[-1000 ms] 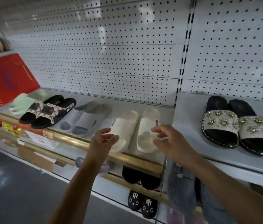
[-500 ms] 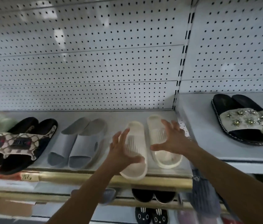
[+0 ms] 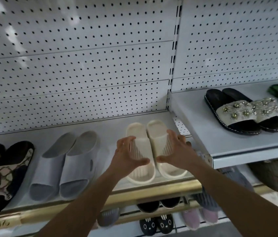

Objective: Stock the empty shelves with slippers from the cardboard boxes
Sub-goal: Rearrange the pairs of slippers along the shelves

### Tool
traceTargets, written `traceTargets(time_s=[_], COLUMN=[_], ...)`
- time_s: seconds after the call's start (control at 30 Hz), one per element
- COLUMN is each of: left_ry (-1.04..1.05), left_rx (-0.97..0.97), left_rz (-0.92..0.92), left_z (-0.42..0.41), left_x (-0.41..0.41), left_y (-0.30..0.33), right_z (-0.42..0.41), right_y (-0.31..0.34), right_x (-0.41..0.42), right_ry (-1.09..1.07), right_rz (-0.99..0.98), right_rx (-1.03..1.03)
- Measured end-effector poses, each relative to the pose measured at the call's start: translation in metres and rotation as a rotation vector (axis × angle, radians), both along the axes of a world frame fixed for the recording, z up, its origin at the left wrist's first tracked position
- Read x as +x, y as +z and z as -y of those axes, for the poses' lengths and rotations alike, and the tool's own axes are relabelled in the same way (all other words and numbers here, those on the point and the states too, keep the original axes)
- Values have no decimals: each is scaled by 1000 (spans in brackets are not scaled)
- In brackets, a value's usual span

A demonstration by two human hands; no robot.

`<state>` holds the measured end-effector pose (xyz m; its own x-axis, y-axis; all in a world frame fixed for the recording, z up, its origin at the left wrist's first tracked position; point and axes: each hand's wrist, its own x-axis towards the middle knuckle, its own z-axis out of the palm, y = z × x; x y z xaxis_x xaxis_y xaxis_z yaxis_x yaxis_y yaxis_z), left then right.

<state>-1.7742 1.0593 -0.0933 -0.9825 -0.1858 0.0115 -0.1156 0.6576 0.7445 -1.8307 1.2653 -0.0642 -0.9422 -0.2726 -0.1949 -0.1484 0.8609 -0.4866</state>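
While left hand (image 3: 128, 155) clasped left cream slipper (image 3: 140, 175) near shelf (image 3: 111, 134) front-right corner, right hand (image 3: 177, 151) clasped right cream slipper (image 3: 157, 132); pair touched.

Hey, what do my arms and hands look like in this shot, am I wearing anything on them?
The left forearm and right forearm are bare as far as the frame shows, with no sleeve in view. The left hand and right hand are bare too: no gloves, and no ring, watch or bracelet shows on the wrists or visible fingers.
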Motion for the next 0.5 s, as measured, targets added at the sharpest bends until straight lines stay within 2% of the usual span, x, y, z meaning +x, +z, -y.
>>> traceTargets(time_s=[0.17,0.5], left_ry=[-35,-3], left_rx=[17,30], left_rz=[28,56], left_z=[1,-3], left_x=[1,5], left_y=[4,10], right_z=[2,0], right_y=[-2,2], right_x=[2,0], right_ry=[-51,-2], right_rz=[-7,11], right_rx=[-10,11])
